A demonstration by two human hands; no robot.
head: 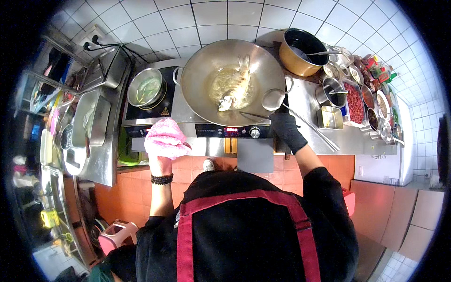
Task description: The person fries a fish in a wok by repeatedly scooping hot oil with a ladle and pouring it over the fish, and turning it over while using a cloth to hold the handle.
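A whole fish (239, 83) lies in bubbling oil in a large steel wok (197, 81), tail toward the wall and head toward me. My right hand (287, 128), in a black glove, is closed around a thin dark utensil (254, 115) that reaches over the wok's near right rim. A steel ladle (273, 99) leans on the right rim beside that hand, its handle slanting over the counter. My left hand (161, 164), mostly hidden, holds a pink towel (165, 137) in front of the cooker's control panel (225, 130).
Left of the wok, a steel bowl (146, 86) of liquid sits on a black hob. Deep steel trays (95, 118) stand farther left. A tan pot (299, 63) with a utensil is at the back right, near red chopped food (353, 104) and several seasoning containers. A stool (118, 234) stands behind left.
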